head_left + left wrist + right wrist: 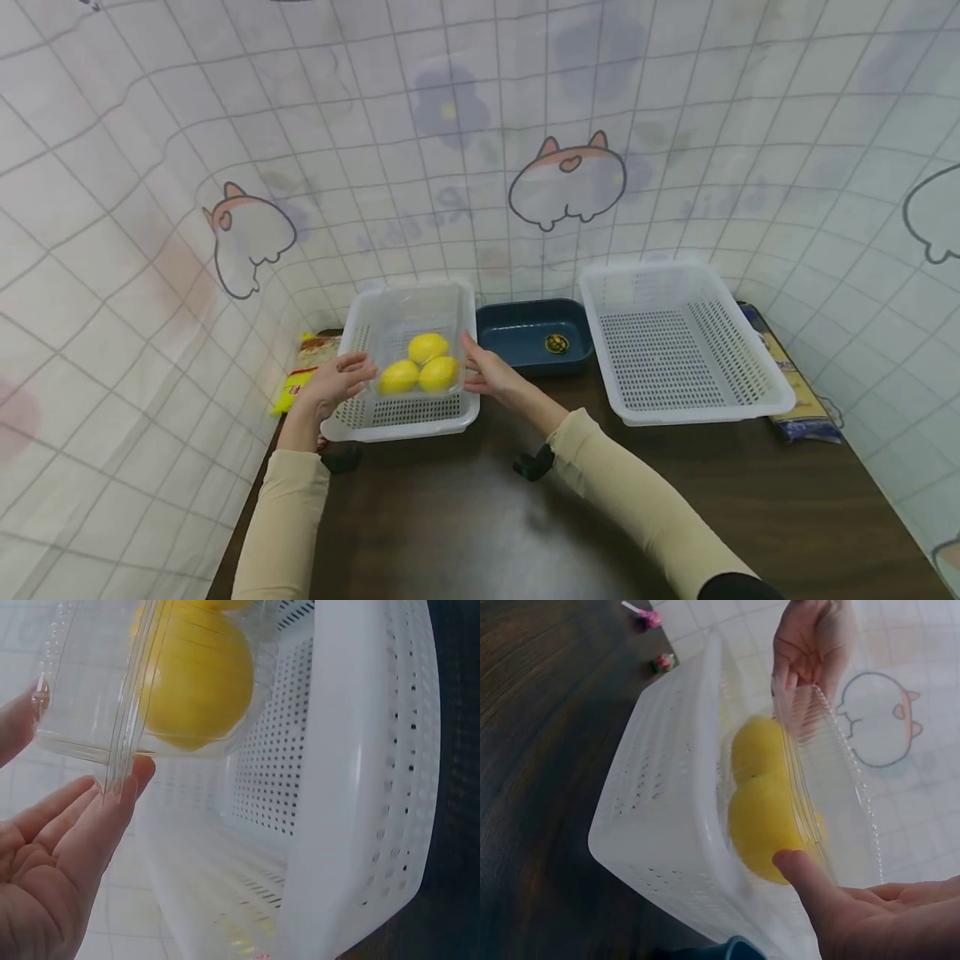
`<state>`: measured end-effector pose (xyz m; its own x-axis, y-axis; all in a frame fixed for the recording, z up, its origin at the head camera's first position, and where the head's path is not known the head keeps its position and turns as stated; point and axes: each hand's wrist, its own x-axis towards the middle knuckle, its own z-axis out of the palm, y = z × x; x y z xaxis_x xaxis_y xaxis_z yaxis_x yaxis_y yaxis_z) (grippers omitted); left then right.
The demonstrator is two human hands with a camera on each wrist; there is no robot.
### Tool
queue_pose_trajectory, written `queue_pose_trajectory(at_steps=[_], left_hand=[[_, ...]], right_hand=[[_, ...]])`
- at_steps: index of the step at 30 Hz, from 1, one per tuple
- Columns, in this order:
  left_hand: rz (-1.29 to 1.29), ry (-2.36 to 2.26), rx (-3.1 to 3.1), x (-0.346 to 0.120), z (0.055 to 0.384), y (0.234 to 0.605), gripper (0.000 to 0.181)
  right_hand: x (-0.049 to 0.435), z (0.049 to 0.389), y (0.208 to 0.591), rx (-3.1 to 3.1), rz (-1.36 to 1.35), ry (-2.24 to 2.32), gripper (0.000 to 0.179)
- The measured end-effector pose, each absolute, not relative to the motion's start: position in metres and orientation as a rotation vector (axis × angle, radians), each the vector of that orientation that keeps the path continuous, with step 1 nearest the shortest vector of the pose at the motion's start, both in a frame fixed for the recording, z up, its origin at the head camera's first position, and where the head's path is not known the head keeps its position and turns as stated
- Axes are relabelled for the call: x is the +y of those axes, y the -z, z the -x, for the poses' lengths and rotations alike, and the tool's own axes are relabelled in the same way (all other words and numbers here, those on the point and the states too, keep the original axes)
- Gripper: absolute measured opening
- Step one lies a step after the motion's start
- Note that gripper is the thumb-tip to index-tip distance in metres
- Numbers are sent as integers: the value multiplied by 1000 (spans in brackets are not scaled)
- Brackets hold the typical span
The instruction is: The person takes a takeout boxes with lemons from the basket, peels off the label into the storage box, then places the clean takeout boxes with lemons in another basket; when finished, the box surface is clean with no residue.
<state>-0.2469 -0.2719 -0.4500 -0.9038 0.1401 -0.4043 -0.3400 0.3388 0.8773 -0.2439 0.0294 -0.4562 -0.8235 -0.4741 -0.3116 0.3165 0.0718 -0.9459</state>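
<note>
A clear plastic clamshell box (397,321) holding three yellow lemons (428,347) is raised over the left white basket (401,431), between my two hands. My left hand (337,386) grips its left side; in the left wrist view the thumb and fingers (97,832) lie on either side of its rim. On the right side, my right hand (493,372) holds the box, its thumb (799,870) against the wall near a lemon. The box tilts toward me, and the basket's slotted floor shows below it.
A dark blue rectangular dish (525,365) stands between the left basket and a second white basket (765,375). Packaged food bags lie at both sides: a yellow and red one (292,387) and a yellow and blue one (806,408). A patterned curtain hangs behind.
</note>
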Motion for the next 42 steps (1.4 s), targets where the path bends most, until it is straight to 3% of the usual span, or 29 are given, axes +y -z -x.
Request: queue_pose_trajectory(at_steps=[25, 42], left_hand=[[277, -1293, 2310, -276, 272, 473, 68], [435, -1267, 2305, -272, 273, 488, 67]], right_hand=[[-13, 267, 482, 1543, -22, 1942, 86], [-30, 270, 493, 1666, 40, 1897, 83]])
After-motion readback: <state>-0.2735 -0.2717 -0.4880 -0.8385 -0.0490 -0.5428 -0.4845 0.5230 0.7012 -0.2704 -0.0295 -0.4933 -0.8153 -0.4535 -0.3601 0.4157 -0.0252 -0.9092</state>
